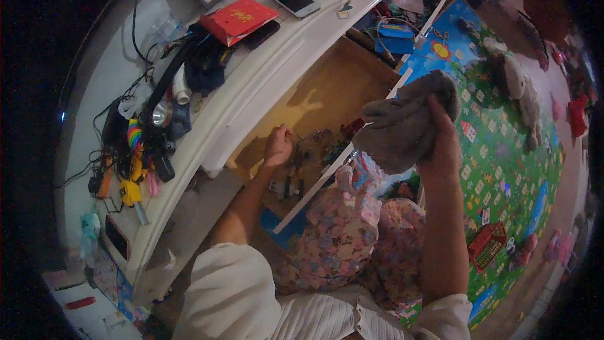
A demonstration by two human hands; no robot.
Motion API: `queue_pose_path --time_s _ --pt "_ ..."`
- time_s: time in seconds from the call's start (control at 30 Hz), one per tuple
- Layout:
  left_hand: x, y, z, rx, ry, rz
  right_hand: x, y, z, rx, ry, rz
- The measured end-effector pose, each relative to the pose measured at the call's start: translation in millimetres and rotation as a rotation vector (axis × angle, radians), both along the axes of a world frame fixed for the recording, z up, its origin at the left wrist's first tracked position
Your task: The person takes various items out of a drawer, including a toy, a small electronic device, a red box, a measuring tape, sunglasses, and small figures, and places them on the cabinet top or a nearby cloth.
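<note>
My right hand point(442, 151) grips a grey soft cloth point(402, 123), bunched and folded, and holds it up over the right edge of an open drawer point(352, 79). Whether the cloth is a cap or a plain rag I cannot tell. Inside the drawer's space is my left hand point(279, 146), its fingers curled in; anything within them is hidden. Beside that hand, small loose items point(314, 148) lie in a heap on the wooden drawer bottom, too dim to name one by one.
Along the left runs a white cabinet top point(251, 85) with phones point(297, 2), a red envelope point(240, 20), cables and a yellow tool point(131, 192). A green and blue play mat point(478, 170) covers the floor at right, with a red basket point(487, 247). Floral fabric point(340, 226) covers my legs.
</note>
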State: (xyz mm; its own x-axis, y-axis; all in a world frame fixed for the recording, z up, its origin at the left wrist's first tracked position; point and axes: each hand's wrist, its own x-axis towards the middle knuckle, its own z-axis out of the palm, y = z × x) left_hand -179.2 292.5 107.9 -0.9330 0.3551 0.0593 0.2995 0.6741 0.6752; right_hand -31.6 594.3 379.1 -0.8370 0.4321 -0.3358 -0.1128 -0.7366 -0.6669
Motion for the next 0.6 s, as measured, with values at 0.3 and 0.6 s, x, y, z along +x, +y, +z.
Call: queue_pose_path --time_s 0.3,0.6 --pt "77.9 -33.6 0.5 -0.396 0.282 -0.158 -3.9 -18.1 13.6 0.036 -0.02 -0.021" --pt "38.3 -28.4 45.9 0.501 -0.821 0.02 7.3 -12.9 16.3 0.057 -0.011 0.037"
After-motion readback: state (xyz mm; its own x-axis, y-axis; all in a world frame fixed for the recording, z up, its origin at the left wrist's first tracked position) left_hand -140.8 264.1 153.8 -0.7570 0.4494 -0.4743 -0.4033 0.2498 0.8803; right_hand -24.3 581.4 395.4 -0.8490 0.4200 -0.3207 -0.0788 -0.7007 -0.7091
